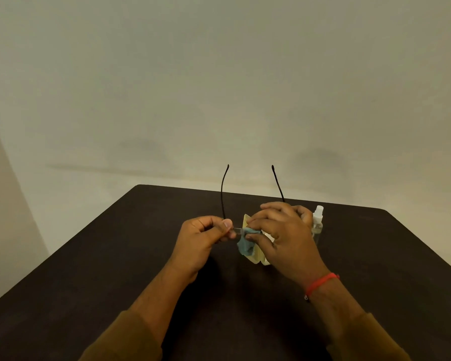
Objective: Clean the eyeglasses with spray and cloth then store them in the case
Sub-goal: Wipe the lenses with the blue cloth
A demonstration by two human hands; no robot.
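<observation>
The eyeglasses (223,194) are held above the table with both thin black temples pointing up and away from me. My left hand (203,238) pinches the left end of the frame between thumb and fingers. My right hand (281,230) presses a blue-grey cloth (246,246) against a lens, and covers most of the frame's right side. Beneath the hands lies a pale yellow case (258,257), partly hidden. A small clear spray bottle (317,221) with a white cap stands just right of my right hand.
The dark brown table (115,256) has its far edge close behind the bottle and a rounded corner at the right. A plain pale wall rises beyond it. A red thread band circles my right wrist.
</observation>
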